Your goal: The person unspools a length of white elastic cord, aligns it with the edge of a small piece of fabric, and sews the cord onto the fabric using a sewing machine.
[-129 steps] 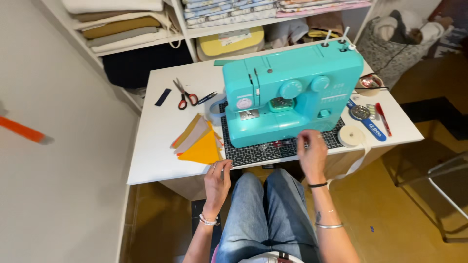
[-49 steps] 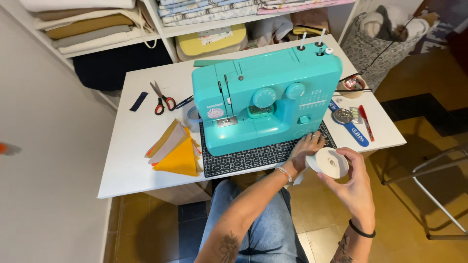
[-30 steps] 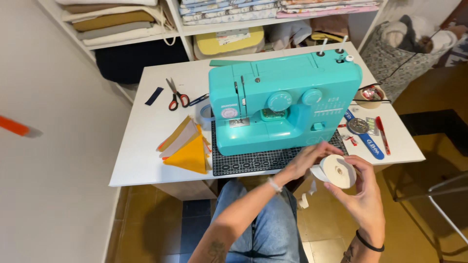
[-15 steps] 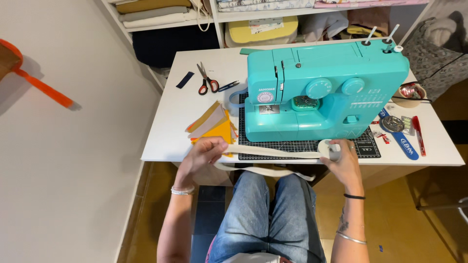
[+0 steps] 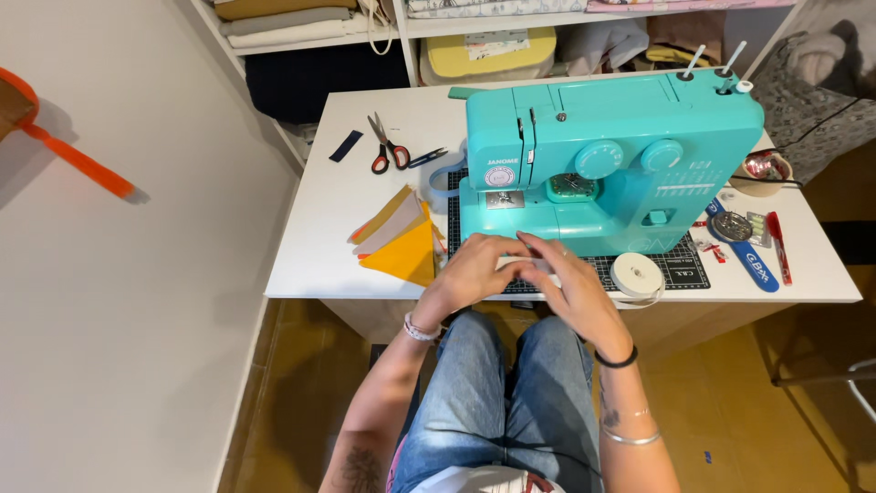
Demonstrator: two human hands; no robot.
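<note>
At the counter's (image 5: 319,237) near edge, from the head view, we pinch a short stretch of white tape (image 5: 527,266) between both hands: left hand (image 5: 470,274) curled closed on one end, right hand (image 5: 566,288) closed over the other, likely to keep it taut. Its roll (image 5: 637,274) sits just right, before the turquoise sewing machine (image 5: 602,164). Yellow fabric triangles (image 5: 401,242) lie left; bare counter beyond them leaves room.

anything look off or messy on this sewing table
Nothing is spilled or damaged. The fabric triangles lie in a loose fan near the table's front edge, and the tape roll sits close to that edge too. Both hands pinch a white strip in front of the sewing machine.
</note>
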